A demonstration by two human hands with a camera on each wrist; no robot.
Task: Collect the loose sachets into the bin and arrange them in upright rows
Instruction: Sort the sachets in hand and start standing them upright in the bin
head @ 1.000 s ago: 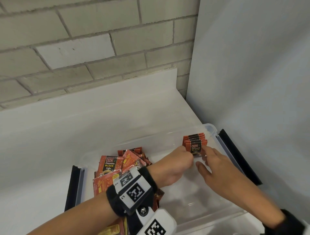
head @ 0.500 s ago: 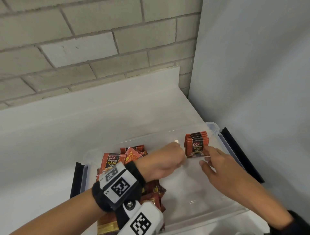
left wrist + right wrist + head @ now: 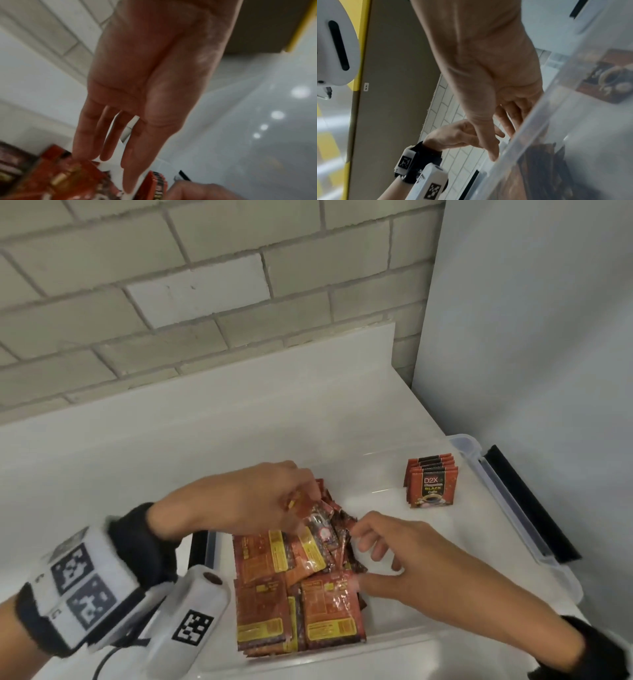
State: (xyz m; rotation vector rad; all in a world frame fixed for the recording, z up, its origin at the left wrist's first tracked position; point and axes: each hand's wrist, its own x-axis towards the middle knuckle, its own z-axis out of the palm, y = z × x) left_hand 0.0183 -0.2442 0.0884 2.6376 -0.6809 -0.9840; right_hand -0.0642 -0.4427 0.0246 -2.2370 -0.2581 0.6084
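White tabletop [image 3: 144, 446] w/ brick wall behind; clear bin [image 3: 534, 529] lower centre of frame. Left hand [image 3: 239, 501] fingers pinch a loose sachet [image 3: 308, 508] atop the pile [image 3: 291, 587] at bin's left. Right hand [image 3: 407, 563] fingers loosely curled, touching pile; grip can't be made out. Wrist views blurred. Upright row [image 3: 432, 486] stands upper right: red packs, black labels.
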